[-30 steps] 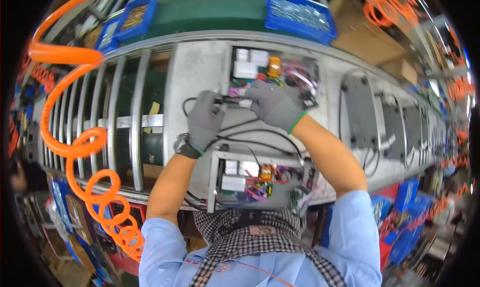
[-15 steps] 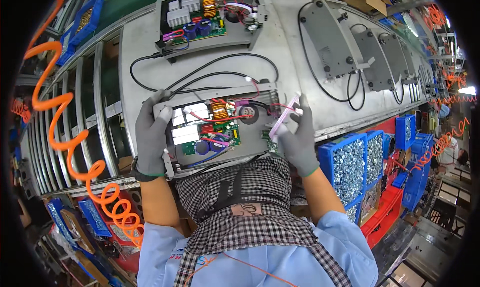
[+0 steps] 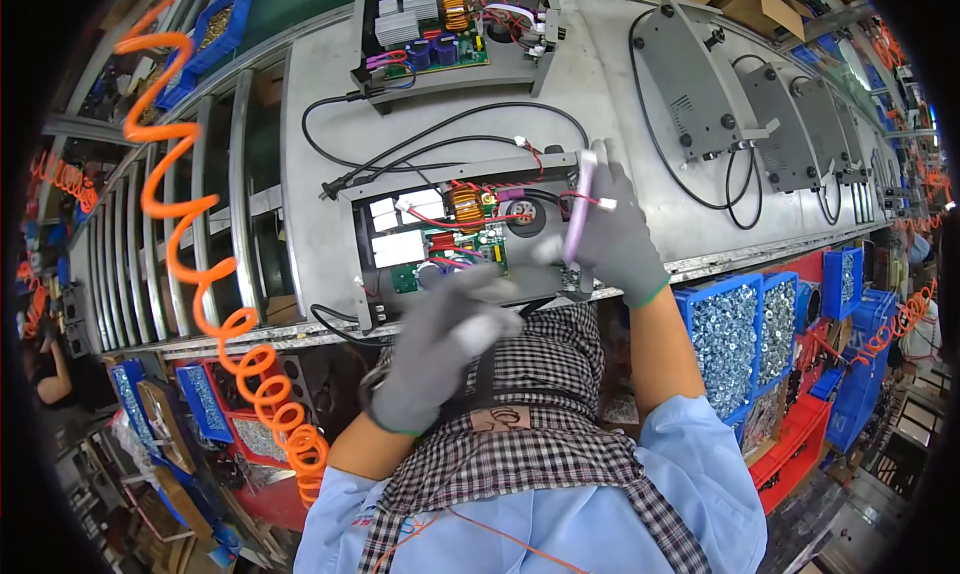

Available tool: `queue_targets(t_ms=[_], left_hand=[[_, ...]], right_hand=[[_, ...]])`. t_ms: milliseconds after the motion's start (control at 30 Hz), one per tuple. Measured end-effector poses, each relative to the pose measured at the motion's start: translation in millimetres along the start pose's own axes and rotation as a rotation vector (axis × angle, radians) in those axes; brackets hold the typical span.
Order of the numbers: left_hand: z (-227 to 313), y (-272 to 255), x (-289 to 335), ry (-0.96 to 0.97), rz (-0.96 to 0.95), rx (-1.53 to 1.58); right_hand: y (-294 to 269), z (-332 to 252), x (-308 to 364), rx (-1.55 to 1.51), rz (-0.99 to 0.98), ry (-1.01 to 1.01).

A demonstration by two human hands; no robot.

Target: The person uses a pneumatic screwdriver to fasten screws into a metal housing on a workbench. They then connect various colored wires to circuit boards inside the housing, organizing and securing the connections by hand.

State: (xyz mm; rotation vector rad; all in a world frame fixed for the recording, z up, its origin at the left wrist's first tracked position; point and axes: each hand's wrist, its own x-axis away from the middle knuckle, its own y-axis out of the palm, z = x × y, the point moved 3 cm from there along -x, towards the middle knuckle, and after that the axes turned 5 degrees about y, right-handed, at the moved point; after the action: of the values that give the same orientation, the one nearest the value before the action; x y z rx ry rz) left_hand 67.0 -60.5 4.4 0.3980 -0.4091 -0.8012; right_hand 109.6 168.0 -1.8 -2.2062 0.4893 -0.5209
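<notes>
An open grey metal housing (image 3: pixel 460 173) lies before me, with a green circuit board (image 3: pixel 404 278), a copper-wound coil (image 3: pixel 467 206), white heat sinks and coloured wires inside. My right hand (image 3: pixel 622 236) is closed around a narrow pale-purple panel (image 3: pixel 578 219) at the housing's right end. That panel stands nearly edge-on, and a red wire with a white plug hangs beside it. My left hand (image 3: pixel 440 344) hovers over the housing's near edge, blurred by motion. Its fingers stretch rightward with the thumb apart, and nothing shows in them. It covers part of the board and the purple capacitors.
Behind stands a second open housing (image 3: pixel 430 92), with black power cords (image 3: pixel 450 124) looped between the two. Several closed grey housings (image 3: pixel 690 84) stand at the right. Blue bins (image 3: pixel 716 334) of metal hardware sit lower right. An orange coiled hose (image 3: pixel 185 214) hangs at the left, over metal rollers.
My left hand has let go of the housing's left end and swung right and nearer to me. My right hand still holds the panel, now more upright. The whole view has shifted slightly.
</notes>
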Motion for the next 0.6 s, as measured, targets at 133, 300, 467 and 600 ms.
queue_targets(t_ms=[133, 300, 467, 600], left_hand=[[-43, 18, -34, -0.25, 0.151, 0.294], [-46, 29, -69, -0.128, 0.359, 0.384], [-32, 43, -61, 0.139, 0.334, -0.077], [0, 29, -59, 0.388, 0.203, -0.857]], right_hand=[[2, 10, 33, 0.107, 0.062, -0.328], [12, 17, 51, -0.157, -0.014, -0.215], [1, 5, 35, -0.847, -0.18, 0.061], [-2, 25, 6, -0.369, 0.077, -0.154]])
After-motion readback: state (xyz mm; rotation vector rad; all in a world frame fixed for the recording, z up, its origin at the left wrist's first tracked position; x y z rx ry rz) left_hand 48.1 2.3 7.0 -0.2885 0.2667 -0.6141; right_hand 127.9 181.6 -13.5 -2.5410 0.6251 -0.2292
